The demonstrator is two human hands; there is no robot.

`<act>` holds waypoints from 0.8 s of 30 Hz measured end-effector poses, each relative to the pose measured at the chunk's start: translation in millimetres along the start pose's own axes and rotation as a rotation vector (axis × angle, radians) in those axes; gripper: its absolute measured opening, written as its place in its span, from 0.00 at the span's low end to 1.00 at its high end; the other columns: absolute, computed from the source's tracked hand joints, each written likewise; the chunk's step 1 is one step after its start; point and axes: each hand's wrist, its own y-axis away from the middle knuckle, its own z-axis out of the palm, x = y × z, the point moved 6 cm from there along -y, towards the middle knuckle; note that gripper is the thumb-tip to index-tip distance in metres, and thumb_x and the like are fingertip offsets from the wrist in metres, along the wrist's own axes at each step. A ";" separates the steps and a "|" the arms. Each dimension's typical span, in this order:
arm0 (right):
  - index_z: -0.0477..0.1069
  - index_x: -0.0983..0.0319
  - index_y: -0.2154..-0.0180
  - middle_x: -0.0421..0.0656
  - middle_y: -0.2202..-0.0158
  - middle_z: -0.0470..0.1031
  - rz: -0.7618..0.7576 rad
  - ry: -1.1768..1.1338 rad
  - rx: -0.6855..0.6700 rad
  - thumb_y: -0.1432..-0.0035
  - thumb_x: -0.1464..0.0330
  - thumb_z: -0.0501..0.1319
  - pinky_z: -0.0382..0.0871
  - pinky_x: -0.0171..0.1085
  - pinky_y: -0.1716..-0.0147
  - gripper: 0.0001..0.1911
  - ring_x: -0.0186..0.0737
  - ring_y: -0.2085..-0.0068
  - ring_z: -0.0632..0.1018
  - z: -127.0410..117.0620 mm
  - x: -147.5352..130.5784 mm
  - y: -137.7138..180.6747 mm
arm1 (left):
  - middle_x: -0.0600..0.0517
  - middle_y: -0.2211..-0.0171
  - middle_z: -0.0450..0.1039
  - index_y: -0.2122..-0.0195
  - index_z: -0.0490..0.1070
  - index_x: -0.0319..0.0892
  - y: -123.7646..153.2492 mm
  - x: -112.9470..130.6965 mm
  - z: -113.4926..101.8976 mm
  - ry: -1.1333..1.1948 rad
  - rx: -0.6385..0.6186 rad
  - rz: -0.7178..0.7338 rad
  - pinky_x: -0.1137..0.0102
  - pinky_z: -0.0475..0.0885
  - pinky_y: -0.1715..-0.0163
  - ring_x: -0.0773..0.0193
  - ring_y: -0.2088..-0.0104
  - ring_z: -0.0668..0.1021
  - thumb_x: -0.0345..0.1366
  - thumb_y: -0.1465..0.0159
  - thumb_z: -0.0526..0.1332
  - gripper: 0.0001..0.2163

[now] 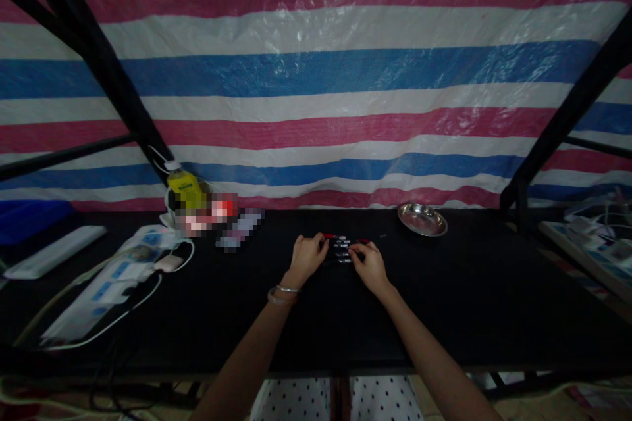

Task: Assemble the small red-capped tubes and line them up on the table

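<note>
Several slim pens (342, 254) lie side by side on the black tabletop, dark with pale printing; red parts show at the far end of the row. At the left ends of the row is my left hand (307, 258), a bangle on its wrist, its thumb and forefinger closed on the red end of the farthest pen (334, 237). My right hand (370, 264) pinches at the right side of the row, where another red tip shows by its fingers. Exactly which pen the right fingers grip is partly hidden.
A shiny round metal dish (422, 220) stands at the back right. Farther left are a yellow bottle (185, 185), blurred-out items, and a white power strip (111, 283) with cables. Black frame posts (111, 79) rise at both sides before a striped tarp (316, 72).
</note>
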 end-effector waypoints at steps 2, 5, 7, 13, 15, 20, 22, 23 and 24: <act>0.76 0.57 0.65 0.46 0.68 0.76 0.002 -0.018 0.007 0.45 0.67 0.57 0.69 0.43 0.61 0.09 0.44 0.64 0.73 0.0 1.3 0.1 | 0.54 0.80 0.73 0.67 0.69 0.42 -0.2 -0.2 -0.1 -0.005 0.025 0.000 0.67 0.58 0.64 0.63 0.74 0.76 0.39 0.35 0.48 0.12; 0.76 0.57 0.64 0.45 0.68 0.76 0.014 -0.035 -0.002 0.45 0.67 0.57 0.69 0.43 0.61 0.09 0.44 0.63 0.74 -0.1 3.2 -0.6 | 0.53 0.78 0.73 0.68 0.69 0.42 0.0 0.7 -0.6 -0.033 0.051 -0.012 0.66 0.57 0.64 0.63 0.73 0.76 0.38 0.35 0.48 0.12; 0.76 0.58 0.64 0.44 0.68 0.77 0.026 -0.035 -0.007 0.45 0.67 0.57 0.69 0.43 0.60 0.09 0.44 0.62 0.74 -0.4 4.2 -1.2 | 0.51 0.76 0.75 0.69 0.69 0.41 0.3 2.4 -1.2 -0.069 0.062 -0.012 0.65 0.56 0.64 0.61 0.72 0.76 0.38 0.35 0.48 0.13; 0.76 0.58 0.65 0.44 0.69 0.77 0.007 -0.053 -0.017 0.45 0.67 0.57 0.68 0.42 0.61 0.09 0.44 0.63 0.74 1.4 2.6 -1.0 | 0.46 0.74 0.76 0.67 0.70 0.40 1.2 0.7 2.6 -0.170 0.026 -0.048 0.62 0.56 0.63 0.57 0.70 0.77 0.41 0.35 0.47 0.15; 0.76 0.58 0.65 0.44 0.69 0.77 0.001 -0.058 -0.022 0.45 0.66 0.57 0.69 0.42 0.61 0.09 0.44 0.63 0.74 2.6 2.3 -0.4 | 0.46 0.75 0.76 0.66 0.70 0.40 1.4 -0.3 4.9 -0.170 0.006 -0.055 0.62 0.56 0.62 0.57 0.71 0.77 0.42 0.35 0.47 0.16; 0.76 0.58 0.65 0.44 0.69 0.77 0.011 -0.076 -0.019 0.45 0.66 0.57 0.69 0.43 0.61 0.09 0.44 0.63 0.74 3.8 4.0 0.0 | 0.46 0.75 0.76 0.64 0.70 0.40 1.3 0.7 6.0 -0.163 0.003 -0.048 0.62 0.57 0.62 0.56 0.70 0.78 0.42 0.34 0.46 0.16; 0.76 0.58 0.64 0.44 0.69 0.77 0.010 -0.094 -0.015 0.45 0.66 0.57 0.69 0.43 0.61 0.09 0.44 0.63 0.74 3.3 3.7 -0.3 | 0.46 0.75 0.76 0.64 0.70 0.40 1.1 1.5 5.1 -0.172 0.012 -0.046 0.62 0.57 0.62 0.56 0.70 0.78 0.42 0.34 0.46 0.15; 0.76 0.58 0.64 0.44 0.69 0.77 0.008 -0.105 -0.009 0.45 0.66 0.57 0.69 0.43 0.60 0.09 0.44 0.62 0.74 2.6 3.1 -0.4 | 0.46 0.75 0.76 0.64 0.70 0.40 1.0 1.6 4.3 -0.176 0.020 -0.049 0.62 0.57 0.62 0.56 0.70 0.78 0.42 0.34 0.47 0.15; 0.76 0.58 0.64 0.44 0.69 0.77 0.007 -0.117 -0.002 0.45 0.66 0.57 0.69 0.43 0.60 0.09 0.44 0.62 0.74 1.7 2.1 -0.6 | 0.46 0.74 0.76 0.63 0.69 0.40 0.9 1.3 3.3 -0.177 0.031 -0.059 0.63 0.58 0.62 0.57 0.70 0.78 0.42 0.34 0.47 0.15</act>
